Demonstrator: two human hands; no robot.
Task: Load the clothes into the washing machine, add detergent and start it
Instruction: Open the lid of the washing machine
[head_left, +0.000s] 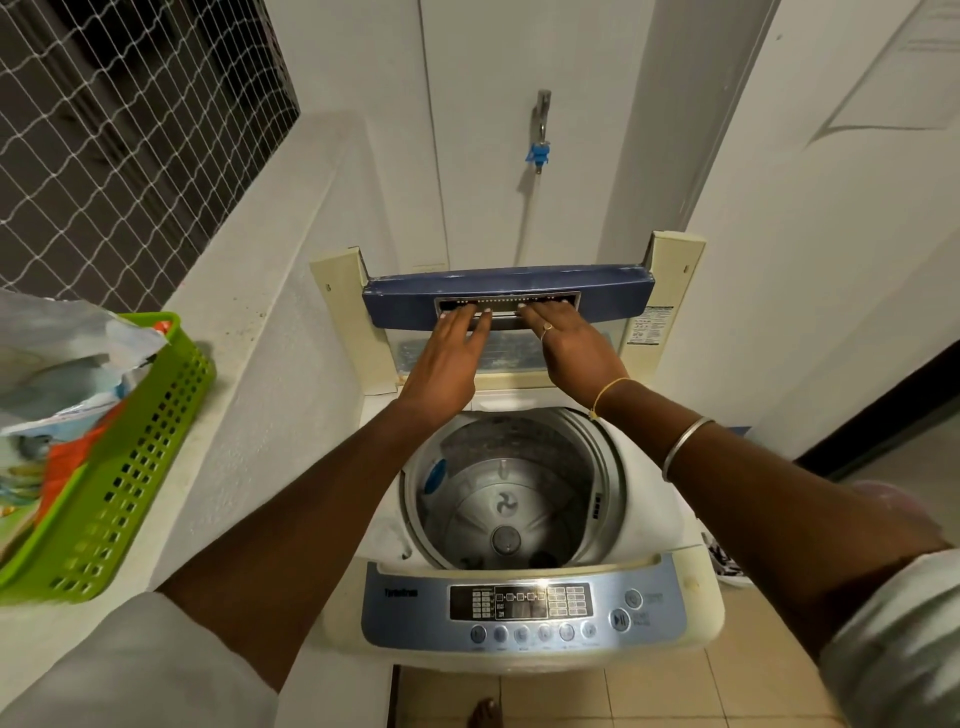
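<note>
A top-loading washing machine (685, 587) stands in front of me with its folding lid (405, 306) raised upright at the back. The steel drum (524, 467) is open and holds no clothes that I can see. My left hand (447, 364) and my right hand (571, 348) both reach over the drum, and their fingertips sit in the lid's handle recess (506, 309). The blue control panel (519, 608) with its buttons and display is at the front edge, below my forearms. No detergent is in either hand.
A green plastic basket (130, 457) with plastic packets (62, 374) sits on the white ledge at left. A tap with a blue fitting (540, 150) and hose hangs on the back wall. A black-and-white patterned thing (724, 564) lies low at the right. The floor is tiled.
</note>
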